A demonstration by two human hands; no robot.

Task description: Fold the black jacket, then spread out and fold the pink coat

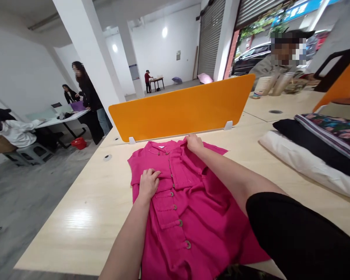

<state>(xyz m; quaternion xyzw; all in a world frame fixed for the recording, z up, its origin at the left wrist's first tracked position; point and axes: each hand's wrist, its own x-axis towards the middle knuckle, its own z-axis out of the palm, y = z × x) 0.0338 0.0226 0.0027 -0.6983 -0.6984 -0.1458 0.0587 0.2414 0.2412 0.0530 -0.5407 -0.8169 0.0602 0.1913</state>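
A bright pink button-up shirt lies front side up on the pale wooden table, its collar toward the orange panel. Large round buttons run down its middle, and loose creases cross the lower right part. My left hand rests on the folded cloth at the left chest, fingers lying over the fabric and thumb apart. Up by the collar, my right hand has its fingers closed on the shirt's right shoulder. The fingertips of that hand are partly hidden by cloth. A pointed piece of pink fabric sticks out to its right.
An orange divider stands along the table's far side. Folded clothes in white, black and floral are stacked at right. Beyond them, a person sits near plastic cups. Other people stand and sit at tables further back.
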